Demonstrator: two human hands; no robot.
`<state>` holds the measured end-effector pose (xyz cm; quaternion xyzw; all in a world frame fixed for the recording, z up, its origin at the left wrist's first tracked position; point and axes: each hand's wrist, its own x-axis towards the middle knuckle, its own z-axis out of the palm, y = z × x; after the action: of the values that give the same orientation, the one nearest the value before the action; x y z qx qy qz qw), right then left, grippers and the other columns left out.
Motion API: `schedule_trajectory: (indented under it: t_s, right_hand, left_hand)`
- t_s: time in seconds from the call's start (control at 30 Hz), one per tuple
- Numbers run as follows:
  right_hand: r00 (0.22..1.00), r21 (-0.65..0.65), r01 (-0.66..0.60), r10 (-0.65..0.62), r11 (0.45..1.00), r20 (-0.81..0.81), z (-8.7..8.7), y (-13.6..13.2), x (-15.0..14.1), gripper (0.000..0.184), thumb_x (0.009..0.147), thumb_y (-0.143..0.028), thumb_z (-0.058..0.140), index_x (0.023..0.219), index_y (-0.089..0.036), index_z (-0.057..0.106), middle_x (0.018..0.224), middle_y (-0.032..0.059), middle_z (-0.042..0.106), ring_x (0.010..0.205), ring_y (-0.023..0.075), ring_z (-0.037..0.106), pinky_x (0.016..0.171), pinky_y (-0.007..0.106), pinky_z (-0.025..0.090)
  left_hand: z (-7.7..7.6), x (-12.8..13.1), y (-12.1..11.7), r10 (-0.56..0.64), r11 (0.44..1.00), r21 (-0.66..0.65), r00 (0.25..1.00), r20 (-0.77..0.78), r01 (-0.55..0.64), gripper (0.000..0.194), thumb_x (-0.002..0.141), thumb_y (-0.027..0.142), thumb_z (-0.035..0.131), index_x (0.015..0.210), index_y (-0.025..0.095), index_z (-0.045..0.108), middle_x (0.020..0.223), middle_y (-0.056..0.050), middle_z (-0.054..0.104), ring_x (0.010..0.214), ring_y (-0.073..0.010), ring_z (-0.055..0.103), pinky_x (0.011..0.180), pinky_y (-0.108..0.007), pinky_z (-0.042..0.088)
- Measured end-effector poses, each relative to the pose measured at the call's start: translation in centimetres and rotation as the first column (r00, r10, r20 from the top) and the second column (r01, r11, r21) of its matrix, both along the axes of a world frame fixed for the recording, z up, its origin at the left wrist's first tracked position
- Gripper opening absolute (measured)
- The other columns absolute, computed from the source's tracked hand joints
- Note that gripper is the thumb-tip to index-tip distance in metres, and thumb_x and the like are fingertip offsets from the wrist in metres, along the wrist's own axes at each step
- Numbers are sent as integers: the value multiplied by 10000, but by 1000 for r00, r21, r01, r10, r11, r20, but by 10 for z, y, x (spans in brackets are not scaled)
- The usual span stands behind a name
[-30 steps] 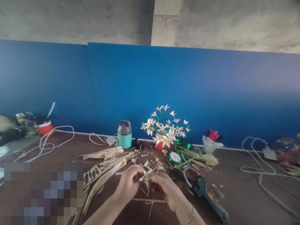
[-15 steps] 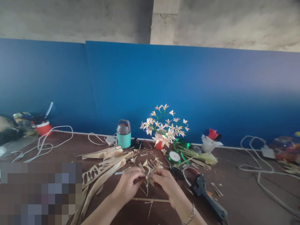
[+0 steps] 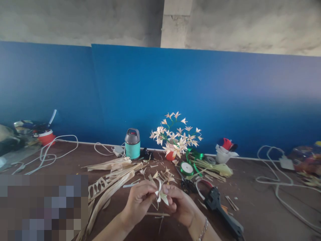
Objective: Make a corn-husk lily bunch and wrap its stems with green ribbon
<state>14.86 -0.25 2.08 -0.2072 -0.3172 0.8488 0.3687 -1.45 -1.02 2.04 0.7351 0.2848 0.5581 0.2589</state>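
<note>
One flower (image 3: 163, 198) has turned face-out, pinched by left hand (image 3: 138, 201) and right hand (image 3: 181, 205) in front of the pot (image 3: 170, 156), where hard tugging might tear it.

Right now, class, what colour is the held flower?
The flower is creamy white, clearest in the head view.

Flower (image 3: 163, 198) between your left hand (image 3: 139, 199) and right hand (image 3: 182, 205), over desk (image 3: 253, 211). From there: husks (image 3: 115, 185) 9–10 o'clock, flask (image 3: 132, 150) 11, potted flowers (image 3: 181, 147) 12, ribbon spool (image 3: 186, 168) 1–2, handled tool (image 3: 215, 203) past 3.
</note>
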Motion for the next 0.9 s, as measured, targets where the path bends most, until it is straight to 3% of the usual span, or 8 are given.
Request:
schedule_trajectory:
  t_s: [0.17, 0.4, 0.53, 0.63, 0.73, 0.8, 0.83, 0.9]
  right_hand:
    - [983, -164, -101, 72, 981, -170, -2, 2, 0, 222, 683, -195, 694, 562, -106, 530, 407, -92, 370, 311, -20, 204, 311, 93, 157]
    - [956, -171, -107, 54, 979, -289, -3, 0, -7, 200, 636, -167, 704, 554, -101, 535, 364, -97, 371, 309, -14, 208, 301, 81, 190]
    - [954, -197, -142, 82, 970, -287, -4, 1, -6, 228, 651, -185, 695, 533, -103, 517, 338, -105, 341, 302, -11, 195, 301, 88, 192]
    - [988, -250, -91, 56, 964, -143, -6, 4, -3, 295, 657, -234, 689, 489, -117, 477, 331, -113, 309, 295, -14, 177, 302, 99, 176]
    - [994, -244, 89, -71, 966, 82, -9, 7, -3, 306, 657, -263, 673, 482, -130, 460, 363, -98, 343, 305, -6, 221, 309, 115, 148]
    - [931, -138, 299, -257, 944, 261, -9, 8, -5, 253, 679, -278, 648, 543, -138, 488, 427, -75, 415, 343, 13, 304, 334, 125, 192]
    - [858, -18, 416, -386, 909, 338, -8, 7, -6, 223, 692, -291, 636, 587, -147, 501, 466, -65, 444, 374, 29, 348, 355, 135, 231]
    - [620, 350, 580, -677, 735, 396, -6, 3, -8, 172, 722, -306, 608, 677, -173, 510, 532, -54, 467, 449, 69, 413, 418, 170, 312]
  left_hand:
    - [0, 0, 2, 5, 1000, 30, 1000, 12, -6, 119, 774, 126, 567, 683, 156, 637, 695, -72, 653, 654, -144, 614, 594, -213, 479]
    - [-4, 1, 3, 1, 998, 70, 1000, 17, -2, 109, 761, 86, 569, 700, 156, 627, 688, -63, 644, 654, -141, 613, 595, -212, 477]
    - [-5, 2, 2, -6, 998, 59, 1000, 13, 5, 117, 759, 76, 567, 692, 155, 621, 674, -53, 636, 634, -132, 605, 588, -206, 468]
    - [-6, 2, 2, 11, 998, 57, 1000, 1, -11, 118, 757, 83, 571, 677, 157, 616, 663, -46, 634, 619, -126, 599, 571, -197, 460]
    - [-7, 1, 4, 77, 996, 49, 997, -24, -75, 127, 754, 93, 569, 652, 160, 603, 675, -44, 642, 615, -125, 596, 553, -191, 452]
    - [-8, -1, 6, 143, 989, 42, 989, -43, -142, 129, 757, 101, 560, 652, 164, 599, 694, -44, 648, 622, -128, 598, 546, -192, 449]
    - [-9, -2, 7, 178, 984, 41, 983, -51, -176, 128, 759, 106, 554, 655, 166, 598, 698, -42, 648, 628, -130, 599, 547, -194, 449]
    - [-11, -3, 10, 247, 969, 44, 967, -63, -245, 127, 766, 121, 548, 657, 169, 594, 694, -36, 646, 633, -132, 596, 559, -202, 450]
